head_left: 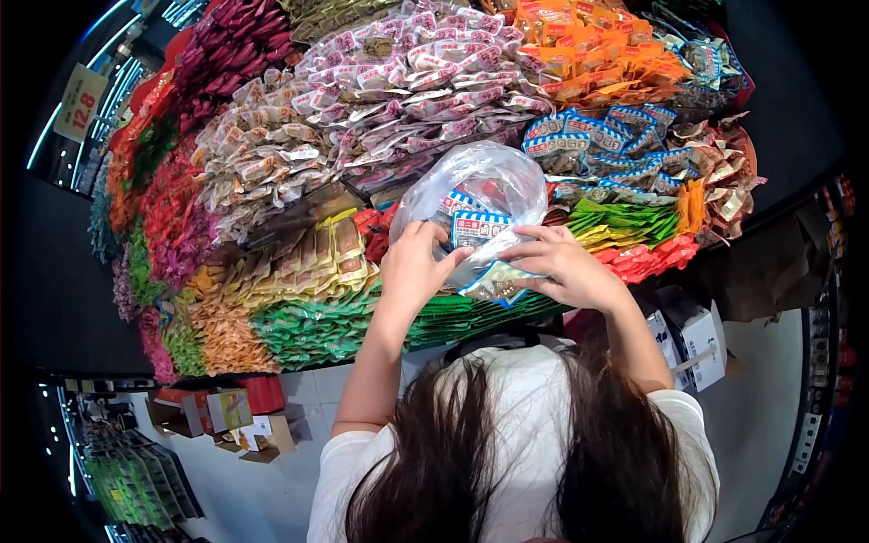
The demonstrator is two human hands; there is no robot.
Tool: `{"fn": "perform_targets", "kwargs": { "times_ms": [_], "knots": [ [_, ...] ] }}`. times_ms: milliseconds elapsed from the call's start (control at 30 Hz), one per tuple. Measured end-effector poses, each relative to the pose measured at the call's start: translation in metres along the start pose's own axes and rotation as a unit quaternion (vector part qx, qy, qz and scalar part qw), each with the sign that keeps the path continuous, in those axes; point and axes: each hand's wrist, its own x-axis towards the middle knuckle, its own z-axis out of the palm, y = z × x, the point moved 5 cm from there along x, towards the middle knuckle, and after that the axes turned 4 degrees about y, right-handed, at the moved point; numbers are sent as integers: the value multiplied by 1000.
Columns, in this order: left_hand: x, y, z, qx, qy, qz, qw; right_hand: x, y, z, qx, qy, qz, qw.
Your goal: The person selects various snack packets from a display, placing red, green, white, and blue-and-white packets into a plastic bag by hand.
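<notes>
A clear plastic bag stands open in front of me, its mouth wide and rounded. Inside it lie snack packets with blue-and-white striped tops and red labels. My left hand grips the bag at its near left side, thumb pointing inward toward the packets. On the near right side, my right hand holds the bag's edge with bent fingers. Just beneath the bag, green packets lie along the display's near edge.
Heaped packets surround the bag: white-and-pink ones behind, orange ones at the back right, blue-striped ones to the right, yellowish ones to the left. A price sign reads 12.8. Cardboard boxes stand on the floor.
</notes>
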Motion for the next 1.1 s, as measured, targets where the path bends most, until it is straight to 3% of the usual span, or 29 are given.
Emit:
{"fn": "perform_targets", "kwargs": {
  "times_ms": [100,200,400,467,600,633,667,733,800,833,933,967,1067,1100],
  "knots": [
    [3,-1,10,36,-18,-35,999,2,-15,4,4,-22,-72,997],
    [5,1,14,32,-27,-26,999,9,-19,1,4,3,-50,999],
    [1,-3,22,-111,29,10,993,10,-3,18,-43,-3,-69,997],
    [-2,14,10,-104,77,99,987,9,-5,13,-22,6,-77,997],
    [-2,28,5,-118,122,191,967,8,-10,4,28,45,-105,993],
    [1,12,17,-286,51,75,954,9,-12,3,47,44,-96,993],
    [0,-3,35,-438,-25,-46,897,10,-15,1,50,55,-98,992],
    [3,-23,49,-441,-67,-59,893,9,-15,4,12,88,-128,988],
    [3,-34,63,-534,-123,-135,826,9,-18,7,-5,87,-139,986],
    [3,-20,58,-572,-97,-171,796,9,-20,10,-17,82,-146,986],
    [3,-6,56,-596,-177,-160,767,10,-23,17,-25,84,-164,983],
    [0,-14,66,-554,-211,-126,796,10,-24,17,-25,82,-170,982],
    [-5,-22,77,-567,-237,-168,771,10,-17,14,-8,63,-174,983],
    [-5,-23,75,-547,-216,-168,791,10,-11,6,49,64,-171,982]
  ]
}}
